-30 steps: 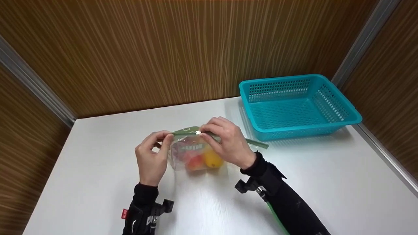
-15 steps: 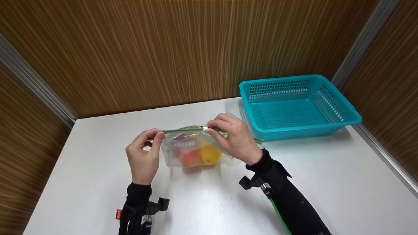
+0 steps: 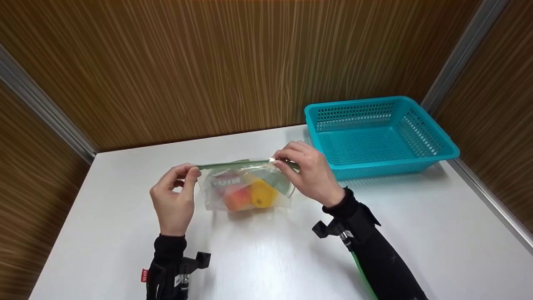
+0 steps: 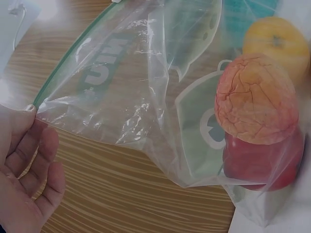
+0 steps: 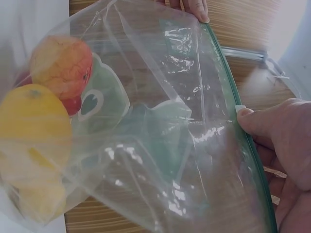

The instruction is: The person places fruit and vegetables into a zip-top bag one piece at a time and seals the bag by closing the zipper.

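A clear zip bag (image 3: 216, 193) with a green top edge and green print hangs between both hands. Inside it lie an orange-red wrinkled fruit (image 4: 256, 99), a yellow fruit (image 5: 34, 126) and a dark red fruit (image 4: 262, 162). My left hand (image 3: 175, 200) pinches the left end of the green zip edge between thumb and forefinger. Farther along that edge, my right hand (image 3: 310, 171) pinches the small white slider (image 5: 240, 109) with thumb and forefinger. In the head view the right end of the edge is hidden behind the right hand.
A turquoise plastic basket (image 3: 381, 166) with perforated sides stands at the back right of the white table (image 3: 125, 233), close to my right hand. Brown wood-grain panels (image 3: 200, 71) close off the back and sides.
My right hand has moved right with the slider along the zip edge. My left hand has moved left with its end of the bag, so the hands are farther apart.
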`<state>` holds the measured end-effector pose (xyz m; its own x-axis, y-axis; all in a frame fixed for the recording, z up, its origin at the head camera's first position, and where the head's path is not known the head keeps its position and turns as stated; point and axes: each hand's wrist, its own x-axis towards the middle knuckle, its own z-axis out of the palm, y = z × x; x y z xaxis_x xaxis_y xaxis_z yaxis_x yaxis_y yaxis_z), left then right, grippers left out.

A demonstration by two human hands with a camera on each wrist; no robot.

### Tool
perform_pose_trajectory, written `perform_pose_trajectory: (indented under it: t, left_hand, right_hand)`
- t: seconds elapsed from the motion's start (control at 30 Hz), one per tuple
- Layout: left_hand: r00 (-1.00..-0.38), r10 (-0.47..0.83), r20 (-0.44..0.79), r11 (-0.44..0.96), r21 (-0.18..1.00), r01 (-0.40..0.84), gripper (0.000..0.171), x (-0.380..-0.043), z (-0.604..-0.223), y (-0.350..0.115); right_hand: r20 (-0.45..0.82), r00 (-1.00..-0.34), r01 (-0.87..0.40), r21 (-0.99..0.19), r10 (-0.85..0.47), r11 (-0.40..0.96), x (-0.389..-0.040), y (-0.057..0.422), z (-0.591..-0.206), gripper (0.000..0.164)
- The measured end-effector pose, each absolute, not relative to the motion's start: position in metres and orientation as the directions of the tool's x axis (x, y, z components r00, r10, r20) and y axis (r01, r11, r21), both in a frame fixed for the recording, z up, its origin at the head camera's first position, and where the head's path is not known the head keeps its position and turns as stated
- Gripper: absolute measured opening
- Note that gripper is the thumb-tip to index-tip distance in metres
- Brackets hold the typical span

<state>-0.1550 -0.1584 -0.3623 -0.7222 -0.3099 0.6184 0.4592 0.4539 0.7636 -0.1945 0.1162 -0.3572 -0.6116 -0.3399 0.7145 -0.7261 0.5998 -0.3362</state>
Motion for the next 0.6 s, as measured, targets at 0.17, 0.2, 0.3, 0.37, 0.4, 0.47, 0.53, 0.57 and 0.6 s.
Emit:
perform_pose_trajectory:
  t: [0.17, 0.2, 0.3, 0.37, 0.4, 0.47, 0.53, 0.57, 0.6]
  left_hand:
    - [-0.727, -0.309, 0.614, 0.452, 0.767, 0.455, 0.011, -0.155, -0.363, -0.159]
    - [-0.726, -0.310, 0.613, 0.453, 0.767, 0.454, 0.011, -0.156, -0.364, -0.159]
    - [-0.725, -0.314, 0.614, 0.455, 0.767, 0.453, 0.010, -0.156, -0.365, -0.161]
    - [-0.724, -0.314, 0.614, 0.457, 0.766, 0.452, 0.010, -0.156, -0.366, -0.161]
    - [-0.724, -0.313, 0.615, 0.458, 0.766, 0.452, 0.010, -0.157, -0.366, -0.162]
    - [-0.723, -0.312, 0.617, 0.460, 0.764, 0.453, 0.010, -0.157, -0.366, -0.162]
    - [-0.723, -0.311, 0.617, 0.462, 0.763, 0.452, 0.011, -0.157, -0.366, -0.163]
    - [-0.723, -0.312, 0.616, 0.461, 0.764, 0.451, 0.011, -0.157, -0.366, -0.163]
    - [-0.724, -0.314, 0.614, 0.460, 0.766, 0.449, 0.011, -0.157, -0.366, -0.163]
  right_hand:
    - [0.721, -0.606, -0.726, -0.329, -0.336, 0.604, -0.196, 0.123, -0.359, 0.018]
    - [0.720, -0.606, -0.725, -0.327, -0.337, 0.605, -0.196, 0.124, -0.360, 0.018]
    - [0.718, -0.607, -0.725, -0.326, -0.341, 0.606, -0.196, 0.127, -0.361, 0.017]
    - [0.717, -0.608, -0.725, -0.328, -0.340, 0.606, -0.196, 0.130, -0.362, 0.016]
    - [0.718, -0.608, -0.727, -0.333, -0.338, 0.601, -0.196, 0.131, -0.363, 0.015]
    - [0.721, -0.608, -0.727, -0.339, -0.333, 0.597, -0.197, 0.133, -0.365, 0.014]
    - [0.721, -0.611, -0.724, -0.341, -0.328, 0.599, -0.198, 0.136, -0.366, 0.014]
    - [0.720, -0.613, -0.723, -0.343, -0.327, 0.600, -0.198, 0.137, -0.367, 0.015]
    - [0.717, -0.616, -0.719, -0.344, -0.326, 0.604, -0.198, 0.138, -0.367, 0.016]
